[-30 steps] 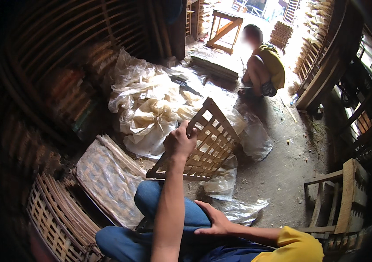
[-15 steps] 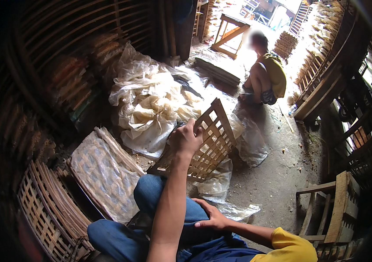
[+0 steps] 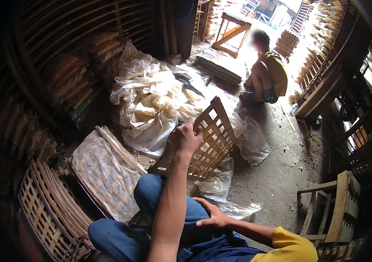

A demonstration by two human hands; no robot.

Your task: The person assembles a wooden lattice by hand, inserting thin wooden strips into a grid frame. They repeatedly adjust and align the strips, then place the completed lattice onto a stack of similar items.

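Note:
My left hand (image 3: 187,137) is closed on the edge of a woven bamboo lattice rack (image 3: 214,142). The rack stands tilted beyond my knees, and its lower left part is partly hidden behind my hand and knee. My right hand (image 3: 212,215) lies on my jeans (image 3: 190,214) near the knee, fingers stretched out and holding nothing. Left of my knees rests a flat stack (image 3: 107,174) topped with a lattice rack under a clear plastic sheet. Just beyond the rack is a large heap of crumpled translucent plastic sheets (image 3: 151,96).
More bamboo racks (image 3: 50,209) lean at the lower left. A wooden stool-like frame (image 3: 341,207) lies at the right. Another person (image 3: 275,76) squats farther off beside a flat stack of boards (image 3: 218,70). Loose plastic (image 3: 253,139) trails over the floor. Slatted shelving lines both sides.
My hands and the lattice rack keep practically the same place. The view has shifted very slightly; nothing was taken up or let go.

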